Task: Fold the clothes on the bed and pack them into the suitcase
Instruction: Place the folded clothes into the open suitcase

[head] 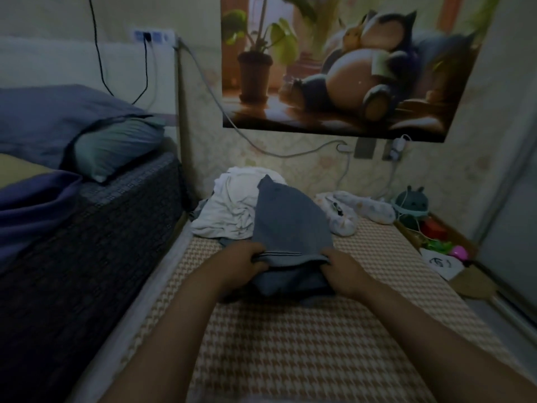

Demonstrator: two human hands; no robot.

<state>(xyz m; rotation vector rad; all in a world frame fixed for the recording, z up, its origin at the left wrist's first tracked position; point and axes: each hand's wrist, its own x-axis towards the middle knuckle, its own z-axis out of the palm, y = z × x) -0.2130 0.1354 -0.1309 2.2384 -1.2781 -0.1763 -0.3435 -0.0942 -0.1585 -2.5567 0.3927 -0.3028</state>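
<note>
Left hand (242,264) and right hand (345,271) each grip the near hem of the grey-blue garment (290,225) on the houndstooth bed (290,344), white clothes pile (232,205) behind it.

The fingertips of the left hand (239,263) and the right hand (345,271) are hidden under the folded grey-blue cloth garment (287,222). The cartoon wall poster (348,68) is cut off at the top.

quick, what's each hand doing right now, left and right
Left hand: closed, gripping the near edge of the grey garment.
Right hand: closed, gripping the same edge on the other side.
</note>
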